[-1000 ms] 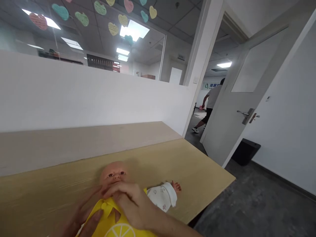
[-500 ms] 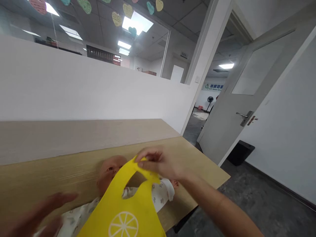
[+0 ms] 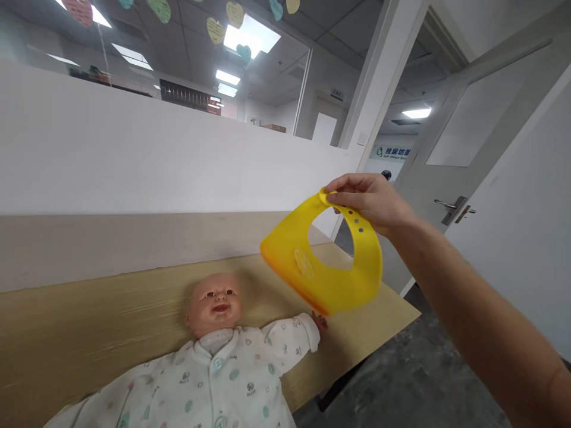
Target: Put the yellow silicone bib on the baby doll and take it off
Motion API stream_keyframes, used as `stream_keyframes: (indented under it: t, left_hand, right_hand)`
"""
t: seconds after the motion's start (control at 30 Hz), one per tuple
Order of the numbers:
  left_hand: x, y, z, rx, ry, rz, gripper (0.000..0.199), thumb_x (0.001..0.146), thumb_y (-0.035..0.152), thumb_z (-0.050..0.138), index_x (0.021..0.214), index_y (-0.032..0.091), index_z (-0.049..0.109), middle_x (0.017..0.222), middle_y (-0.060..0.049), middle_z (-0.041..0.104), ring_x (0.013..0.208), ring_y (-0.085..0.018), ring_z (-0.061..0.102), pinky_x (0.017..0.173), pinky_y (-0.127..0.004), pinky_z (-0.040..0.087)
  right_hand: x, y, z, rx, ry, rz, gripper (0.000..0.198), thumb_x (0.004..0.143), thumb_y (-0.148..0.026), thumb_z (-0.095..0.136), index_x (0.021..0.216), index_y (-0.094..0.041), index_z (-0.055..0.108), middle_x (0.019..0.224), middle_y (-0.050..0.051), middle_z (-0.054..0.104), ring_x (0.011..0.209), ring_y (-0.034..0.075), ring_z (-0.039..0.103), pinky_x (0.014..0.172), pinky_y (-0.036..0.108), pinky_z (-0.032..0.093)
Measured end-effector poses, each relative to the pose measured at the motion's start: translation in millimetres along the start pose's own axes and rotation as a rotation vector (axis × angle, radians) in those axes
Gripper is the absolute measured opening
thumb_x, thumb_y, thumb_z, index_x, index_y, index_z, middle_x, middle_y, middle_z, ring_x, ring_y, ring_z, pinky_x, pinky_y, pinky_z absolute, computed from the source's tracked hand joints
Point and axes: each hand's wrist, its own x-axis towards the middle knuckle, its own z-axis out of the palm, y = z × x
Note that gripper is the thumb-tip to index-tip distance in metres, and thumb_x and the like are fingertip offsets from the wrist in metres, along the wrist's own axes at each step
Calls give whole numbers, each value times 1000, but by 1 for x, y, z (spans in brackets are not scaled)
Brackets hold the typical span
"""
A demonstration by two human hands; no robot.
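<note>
- Here's the right hand, right of centre in the frame, fingers and thumb pinched firmly on a yellow bib.
- And the bib hangs clear of the table, below the hand and out to its left, held by the top of its neck band, with the round neck opening facing us.
- Small round holes run along the band just under the fingers; a pale round print sits left of the opening, and the lower edge is blurred.
- The left hand is out of the frame, so its state I can't tell.
- Down at lower centre lies the doll, on its back, face up, in a white printed outfit with 2 round buttons showing down the front.
- 1 arm of the doll stretches to the right, its little hand just under the bib's bottom corner; whether they touch, I can't tell.
- Beneath it all, the wood-coloured table spans the lower left to the right of centre.
- Over at upper right, the grey door stands open; heart-shaped notes dot the window along the top left.
</note>
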Motion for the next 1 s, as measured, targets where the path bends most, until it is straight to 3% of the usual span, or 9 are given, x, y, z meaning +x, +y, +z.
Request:
stream_keyframes:
  t: [0.1, 0.27, 0.37, 0.47, 0.7, 0.83, 1.0]
  left_hand:
    - [-6, -19, 5, 70, -16, -81, 26, 76, 30, 48, 69, 34, 72, 62, 4, 66, 73, -20, 68, 58, -34, 55]
    - [-14, -41, 12, 109, -30, -129, 44, 86, 32, 34, 65, 29, 72, 66, 7, 67, 75, -19, 69, 60, -35, 56]
    - [-14, -58, 23, 78, -60, -163, 42, 87, 20, 36, 68, 30, 71, 67, 7, 68, 77, -16, 69, 60, -30, 57]
    - [-15, -76, 38, 1, -30, -206, 52, 88, 7, 27, 73, 29, 72, 67, 4, 69, 79, -13, 69, 61, -24, 58]
    - [-23, -96, 54, -92, -22, -221, 49, 84, 4, 31, 87, 30, 72, 76, 3, 71, 76, -13, 69, 60, -24, 58]
    - [-27, -89, 57, -149, 45, -317, 45, 83, 6, 35, 87, 32, 71, 74, 3, 71, 75, -15, 69, 60, -27, 58]
    - [-30, -84, 54, -223, 114, -396, 53, 85, 3, 26, 88, 31, 71, 74, 2, 71, 78, -15, 70, 61, -26, 59]
  right_hand:
    - [20, 13, 9, -1, 7, 14, 65, 60, -45, 71, 107, -3, 54, 92, 7, 59, 61, -7, 49, 57, 4, 37]
    - [60, 49, 26, 60, 51, 82, 56, 65, -36, 68, 109, -4, 54, 93, 7, 59, 59, -5, 49, 56, 7, 40]
    - [77, 72, 24, 113, 126, 146, 51, 67, -31, 67, 109, -4, 53, 94, 7, 59, 62, -4, 51, 58, 7, 41]
    - [81, 102, 12, 150, 180, 238, 53, 68, -29, 67, 112, -4, 52, 92, 8, 59, 67, -4, 53, 62, 6, 43]
    - [51, 220, -20, 115, 278, 495, 52, 74, -26, 59, 122, -9, 50, 101, 8, 57, 64, -6, 51, 62, 4, 42]
    - [15, 287, -20, 66, 296, 623, 51, 73, -19, 55, 122, -6, 51, 100, 9, 58, 61, -6, 49, 59, 3, 40]
    - [-31, 339, -16, 42, 338, 691, 55, 73, -25, 56, 125, -6, 50, 106, 9, 56, 65, -7, 50, 60, 2, 40]
